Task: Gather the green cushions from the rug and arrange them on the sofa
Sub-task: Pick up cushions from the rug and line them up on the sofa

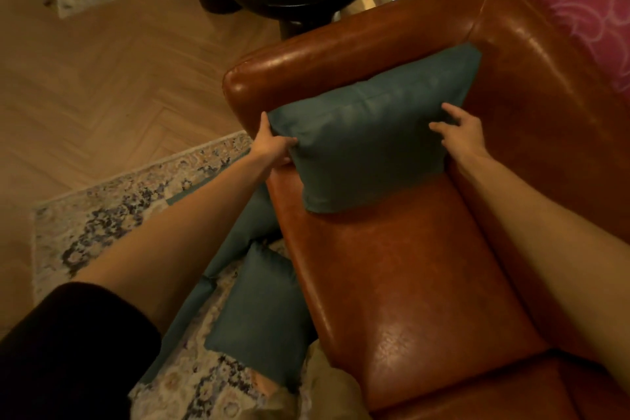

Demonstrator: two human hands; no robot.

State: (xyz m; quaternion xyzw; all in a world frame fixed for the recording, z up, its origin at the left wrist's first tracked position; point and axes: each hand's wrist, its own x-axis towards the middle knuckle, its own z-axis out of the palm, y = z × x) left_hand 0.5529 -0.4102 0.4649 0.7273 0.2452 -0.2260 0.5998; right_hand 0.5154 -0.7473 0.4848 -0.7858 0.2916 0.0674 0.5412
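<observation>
Left hand (272,145) is gripping the cushion (368,147) on the sofa (409,266); right hand (462,135) is resting loose-fingered against it.

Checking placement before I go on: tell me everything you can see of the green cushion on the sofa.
The green cushion is a dark teal, roughly rectangular pillow with a smooth, leather-like cover, a faint seam line and pointed corners. It stands tilted on the seat of the brown leather sofa, leaning against the rolled arm with its far end tucked into the sofa's corner. The left hand pinches its left corner; the right hand rests with spread fingers on its right edge.
</observation>
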